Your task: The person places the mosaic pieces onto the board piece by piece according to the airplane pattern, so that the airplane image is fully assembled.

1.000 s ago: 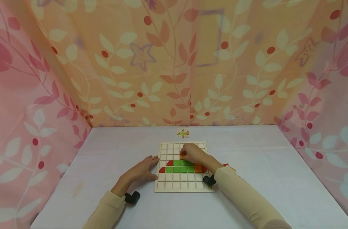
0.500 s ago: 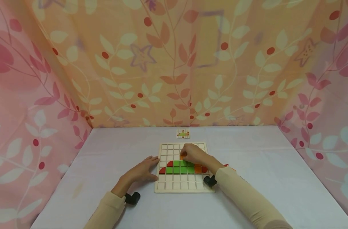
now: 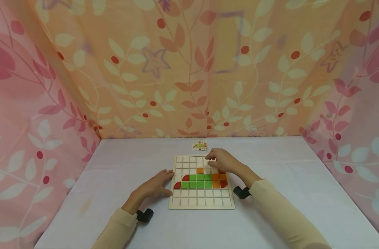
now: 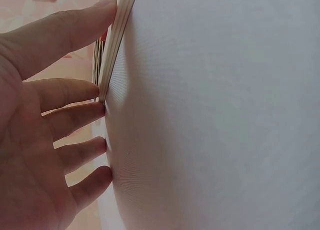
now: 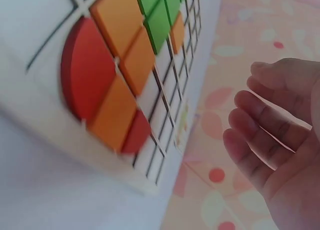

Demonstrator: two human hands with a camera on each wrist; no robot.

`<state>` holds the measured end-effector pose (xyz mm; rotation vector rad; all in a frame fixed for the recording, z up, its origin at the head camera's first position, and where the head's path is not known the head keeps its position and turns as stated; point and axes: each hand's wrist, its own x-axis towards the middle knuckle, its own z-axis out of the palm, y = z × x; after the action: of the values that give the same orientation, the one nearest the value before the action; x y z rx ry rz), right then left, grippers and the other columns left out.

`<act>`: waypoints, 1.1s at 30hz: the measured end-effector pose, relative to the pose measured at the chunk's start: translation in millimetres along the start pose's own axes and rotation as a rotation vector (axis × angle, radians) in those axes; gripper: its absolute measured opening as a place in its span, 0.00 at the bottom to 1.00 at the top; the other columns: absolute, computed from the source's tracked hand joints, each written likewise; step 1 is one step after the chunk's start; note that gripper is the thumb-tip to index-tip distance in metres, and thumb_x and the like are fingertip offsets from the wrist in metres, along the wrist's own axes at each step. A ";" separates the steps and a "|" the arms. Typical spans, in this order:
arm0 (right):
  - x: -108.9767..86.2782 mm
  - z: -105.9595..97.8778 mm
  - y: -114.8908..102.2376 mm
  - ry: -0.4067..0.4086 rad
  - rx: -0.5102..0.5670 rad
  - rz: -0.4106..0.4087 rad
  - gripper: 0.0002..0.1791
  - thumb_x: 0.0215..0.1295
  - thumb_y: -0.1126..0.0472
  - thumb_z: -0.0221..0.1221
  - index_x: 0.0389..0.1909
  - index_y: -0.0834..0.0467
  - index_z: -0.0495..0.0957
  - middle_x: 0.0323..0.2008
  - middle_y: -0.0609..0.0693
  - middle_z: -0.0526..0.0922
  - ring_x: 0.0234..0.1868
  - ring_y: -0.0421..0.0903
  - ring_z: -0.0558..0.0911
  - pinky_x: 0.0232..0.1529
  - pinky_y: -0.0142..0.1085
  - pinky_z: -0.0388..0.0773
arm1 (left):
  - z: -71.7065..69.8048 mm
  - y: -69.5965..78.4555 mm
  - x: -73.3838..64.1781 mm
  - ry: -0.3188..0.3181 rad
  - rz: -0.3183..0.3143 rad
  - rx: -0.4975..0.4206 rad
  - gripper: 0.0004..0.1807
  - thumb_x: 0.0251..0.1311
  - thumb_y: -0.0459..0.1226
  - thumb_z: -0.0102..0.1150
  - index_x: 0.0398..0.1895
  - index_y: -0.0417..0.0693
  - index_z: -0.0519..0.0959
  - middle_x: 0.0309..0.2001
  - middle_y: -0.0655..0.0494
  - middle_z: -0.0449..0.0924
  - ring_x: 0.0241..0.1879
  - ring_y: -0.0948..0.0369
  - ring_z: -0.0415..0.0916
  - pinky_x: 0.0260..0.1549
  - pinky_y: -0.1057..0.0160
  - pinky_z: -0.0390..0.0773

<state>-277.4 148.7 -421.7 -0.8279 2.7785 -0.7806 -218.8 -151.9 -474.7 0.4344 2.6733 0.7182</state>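
Note:
A pale wooden grid board (image 3: 192, 201) lies on the table, with green square tiles (image 3: 192, 184), orange square tiles (image 3: 215, 184) and rounded red tiles (image 3: 177, 185) set in its cells. One orange tile (image 3: 200, 171) sits alone in the row above the green ones. My left hand (image 3: 155, 184) rests at the board's left side, fingers spread; its thumb touches the board's edge (image 4: 118, 37) in the left wrist view. Over the upper right of the board hovers my right hand (image 3: 225, 160), fingers loosely bent and holding nothing, as the right wrist view shows.
A small pattern card (image 3: 200, 145) lies behind the board near the table's back edge. White cloth covers the table (image 3: 130, 155). Floral curtains (image 3: 189, 69) enclose the back and both sides.
My right hand has let go of the orange tile, left in its cell, and moved up and right. More orange and red tiles at the right show now. The left hand keeps its place.

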 end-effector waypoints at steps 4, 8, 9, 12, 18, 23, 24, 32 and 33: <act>-10.8 -12.9 3.7 0.016 0.019 0.021 0.15 0.64 0.61 0.62 0.49 0.63 0.83 0.40 0.50 0.82 0.40 0.44 0.79 0.45 0.39 0.80 | -0.6 0.0 -0.3 0.002 0.001 0.002 0.46 0.47 0.41 0.75 0.71 0.46 0.65 0.74 0.51 0.61 0.76 0.46 0.48 0.70 0.40 0.57; -23.9 -22.4 10.7 0.039 0.001 0.022 0.14 0.63 0.62 0.62 0.48 0.63 0.83 0.39 0.50 0.83 0.39 0.45 0.79 0.44 0.40 0.80 | -1.5 0.9 -0.8 -0.003 0.019 -0.017 0.45 0.48 0.40 0.75 0.71 0.45 0.65 0.74 0.50 0.60 0.77 0.45 0.48 0.71 0.40 0.56; -27.2 -23.9 12.9 0.045 -0.010 0.017 0.14 0.63 0.62 0.62 0.47 0.63 0.83 0.39 0.50 0.83 0.39 0.45 0.79 0.44 0.39 0.80 | -1.6 1.3 -0.9 -0.005 0.025 -0.019 0.45 0.48 0.40 0.74 0.71 0.44 0.65 0.74 0.49 0.60 0.76 0.45 0.48 0.70 0.40 0.56; -36.7 -25.7 19.8 0.060 -0.027 0.022 0.13 0.62 0.63 0.62 0.46 0.63 0.84 0.38 0.49 0.83 0.39 0.45 0.78 0.44 0.40 0.79 | -1.4 1.9 -1.0 -0.015 0.026 -0.012 0.45 0.49 0.40 0.74 0.71 0.44 0.64 0.74 0.49 0.60 0.76 0.44 0.47 0.70 0.40 0.56; -50.2 -26.6 29.5 0.060 -0.021 0.048 0.13 0.62 0.63 0.63 0.46 0.63 0.84 0.38 0.50 0.83 0.40 0.45 0.78 0.45 0.41 0.80 | -3.0 0.9 -2.0 -0.011 0.004 -0.006 0.45 0.48 0.40 0.74 0.72 0.45 0.64 0.74 0.50 0.60 0.76 0.45 0.47 0.71 0.41 0.56; -59.5 -26.2 36.6 0.042 -0.011 0.077 0.13 0.61 0.64 0.64 0.46 0.62 0.84 0.39 0.51 0.83 0.39 0.44 0.77 0.44 0.40 0.80 | -2.8 -1.5 -2.2 -0.007 -0.008 -0.019 0.45 0.48 0.40 0.75 0.71 0.46 0.65 0.75 0.50 0.59 0.76 0.45 0.47 0.70 0.40 0.57; -61.7 -25.9 38.4 0.039 -0.014 0.078 0.13 0.61 0.64 0.64 0.46 0.62 0.84 0.39 0.52 0.83 0.39 0.45 0.77 0.44 0.40 0.80 | -2.4 -2.2 -2.2 -0.007 -0.005 -0.017 0.45 0.48 0.40 0.74 0.72 0.46 0.65 0.75 0.50 0.59 0.76 0.45 0.47 0.70 0.40 0.57; -80.2 -21.3 54.1 -0.007 -0.009 0.158 0.12 0.61 0.64 0.64 0.45 0.60 0.84 0.41 0.51 0.83 0.41 0.45 0.78 0.47 0.43 0.82 | -1.6 -1.5 -2.8 0.000 0.014 0.001 0.45 0.49 0.41 0.74 0.72 0.45 0.64 0.74 0.51 0.60 0.77 0.46 0.48 0.71 0.42 0.57; -81.8 -19.9 56.0 -0.013 -0.005 0.166 0.12 0.61 0.64 0.64 0.45 0.60 0.84 0.41 0.51 0.83 0.40 0.45 0.78 0.46 0.42 0.82 | -1.7 -0.9 -2.9 0.001 0.015 -0.002 0.45 0.49 0.41 0.74 0.72 0.45 0.65 0.74 0.51 0.60 0.77 0.46 0.48 0.71 0.42 0.56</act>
<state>-240.6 242.0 -434.7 -0.5903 2.7934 -0.7368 -217.1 -154.4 -473.1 0.4536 2.6728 0.7253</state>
